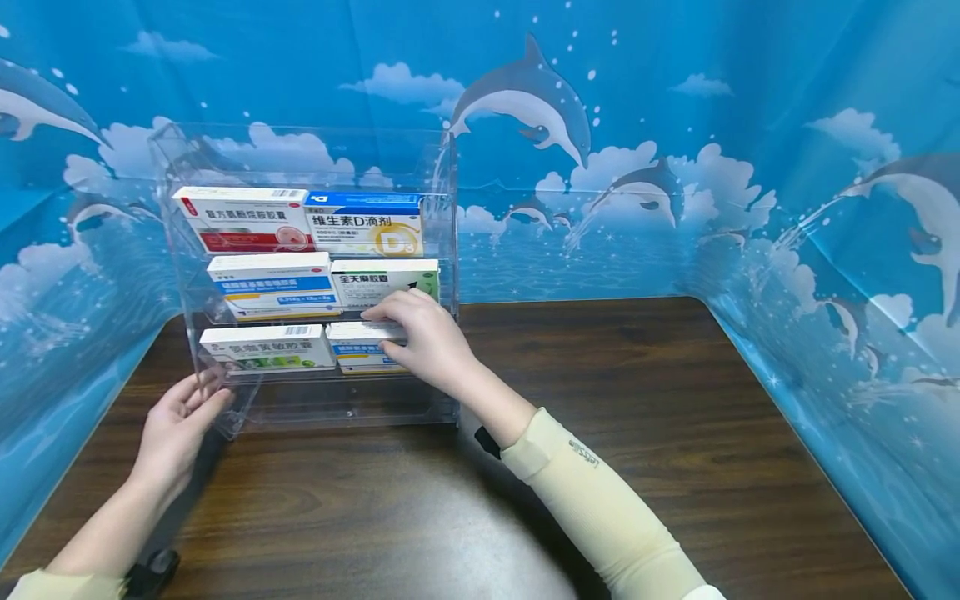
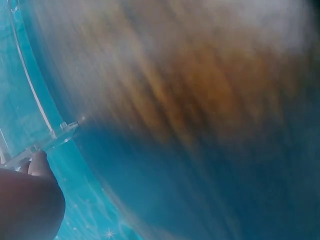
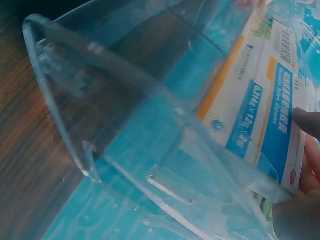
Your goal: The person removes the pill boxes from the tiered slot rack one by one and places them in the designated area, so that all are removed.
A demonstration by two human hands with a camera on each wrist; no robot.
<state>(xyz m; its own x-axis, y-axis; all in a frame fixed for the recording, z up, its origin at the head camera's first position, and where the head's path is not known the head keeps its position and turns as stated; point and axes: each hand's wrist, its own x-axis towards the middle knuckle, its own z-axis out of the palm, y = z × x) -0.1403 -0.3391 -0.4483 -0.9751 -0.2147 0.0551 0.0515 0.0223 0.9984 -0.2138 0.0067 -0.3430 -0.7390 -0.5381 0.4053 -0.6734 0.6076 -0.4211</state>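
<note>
A clear plastic display rack stands on the table with medicine boxes in three tiers. My left hand grips the rack's lower left edge; in the left wrist view that hand is partly cut off. At the bottom tier's right end, my right hand pinches a white medicine box with a blue band, thumb on its front and fingers behind the upper edge. The box leans back behind the clear front lip in the right wrist view. Beside it sits a white and green medicine box.
Above are a blue-banded box and a green-edged box, then a red and white box and a vitamin D box. A dolphin-print curtain borders the dark wooden table.
</note>
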